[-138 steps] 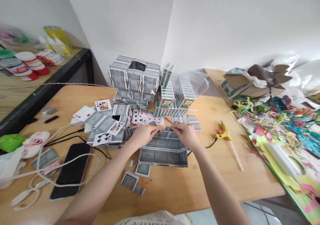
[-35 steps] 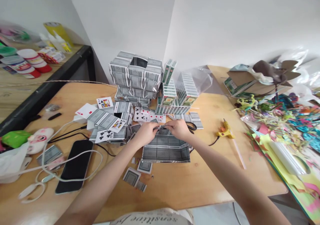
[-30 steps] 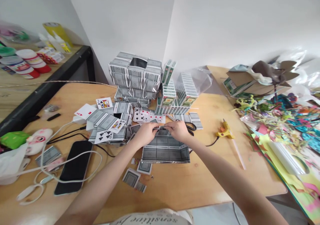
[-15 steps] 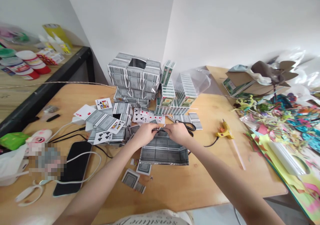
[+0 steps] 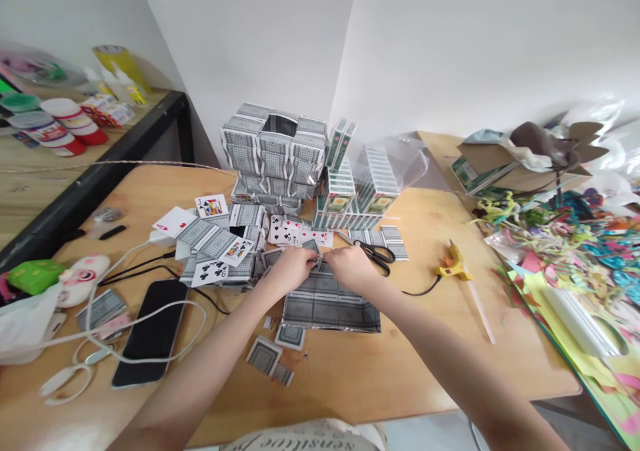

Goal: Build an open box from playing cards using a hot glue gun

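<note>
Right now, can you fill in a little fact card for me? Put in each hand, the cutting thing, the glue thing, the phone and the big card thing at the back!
Left hand: at the far side of an open playing-card tray; anything pinched is too small to tell
Right hand: close beside it, fingers curled
Cutter: black-handled scissors, just beyond the right hand
Glue: yellow glue gun, right of the scissors
Phone: black smartphone, left of the tray
Back: playing-card structure, opening on top
</note>
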`<state>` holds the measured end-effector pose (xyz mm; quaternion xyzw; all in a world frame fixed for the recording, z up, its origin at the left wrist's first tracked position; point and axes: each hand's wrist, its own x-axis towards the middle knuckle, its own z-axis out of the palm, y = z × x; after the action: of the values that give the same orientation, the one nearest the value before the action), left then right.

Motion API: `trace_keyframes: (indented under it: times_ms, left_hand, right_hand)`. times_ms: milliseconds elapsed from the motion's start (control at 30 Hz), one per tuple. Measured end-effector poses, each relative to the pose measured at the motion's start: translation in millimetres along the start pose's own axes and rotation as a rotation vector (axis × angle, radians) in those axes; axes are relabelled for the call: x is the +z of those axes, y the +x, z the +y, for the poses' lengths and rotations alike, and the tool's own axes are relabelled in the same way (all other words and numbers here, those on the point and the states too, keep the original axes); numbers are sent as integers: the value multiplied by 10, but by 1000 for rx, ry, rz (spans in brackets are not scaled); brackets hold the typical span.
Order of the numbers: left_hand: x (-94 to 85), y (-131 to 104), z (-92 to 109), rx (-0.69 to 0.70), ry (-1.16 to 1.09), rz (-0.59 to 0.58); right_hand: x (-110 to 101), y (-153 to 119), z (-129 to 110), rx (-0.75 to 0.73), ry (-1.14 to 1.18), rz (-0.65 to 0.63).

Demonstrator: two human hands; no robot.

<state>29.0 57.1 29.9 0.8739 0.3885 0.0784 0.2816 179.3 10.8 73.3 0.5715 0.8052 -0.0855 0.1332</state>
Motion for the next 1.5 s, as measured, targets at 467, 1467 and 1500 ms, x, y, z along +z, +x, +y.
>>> trace_keyframes:
  times_ms: [467, 1467, 1500]
  left_hand:
    - [22, -2, -17, 12, -48, 28]
    - [27, 85, 112, 10, 255, -111]
    - [33, 80, 112, 16, 254, -100]
  right_hand:
    - [176, -3, -17, 123, 84, 55]
    - [95, -111, -107, 105, 55, -23]
    - [106, -114, -114, 104, 49, -16]
